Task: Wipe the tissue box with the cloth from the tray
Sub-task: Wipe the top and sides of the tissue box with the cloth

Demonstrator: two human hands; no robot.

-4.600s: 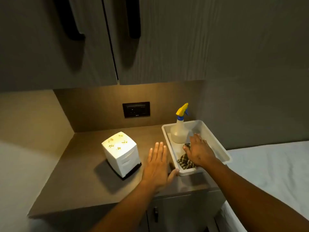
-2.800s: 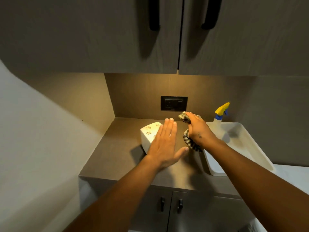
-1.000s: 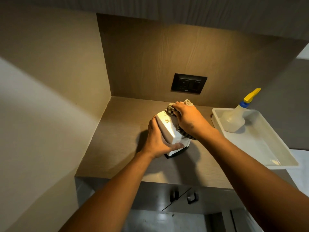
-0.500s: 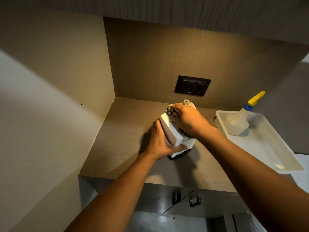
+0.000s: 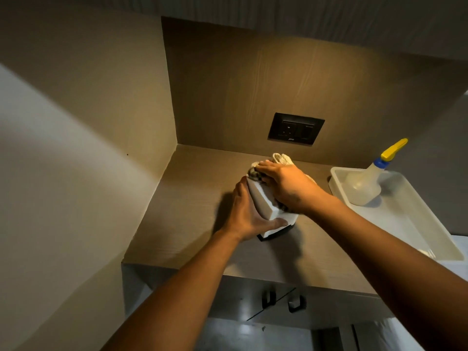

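The white tissue box [image 5: 263, 203] stands on a dark base in the middle of the brown counter. My left hand [image 5: 247, 214] grips its left side, thumb wrapped across the front. My right hand [image 5: 286, 186] presses the checked cloth [image 5: 281, 158] flat on the box's top; the cloth bunches out past my fingertips toward the back wall. Most of the box's top and right side is hidden under that hand and cloth. The white tray [image 5: 405, 224] lies to the right.
A clear spray bottle [image 5: 364, 188] with a yellow trigger stands in the tray's far corner. A black wall socket [image 5: 295, 129] is on the back panel. A wall closes the counter [image 5: 182, 211] on the left. Cabinet handles [image 5: 281, 300] sit below the counter's front edge.
My right hand took the cloth out of the tray and laid it on the box. My left hand closed on the box's side. Over the last second the cloth hand slid slightly along the top.
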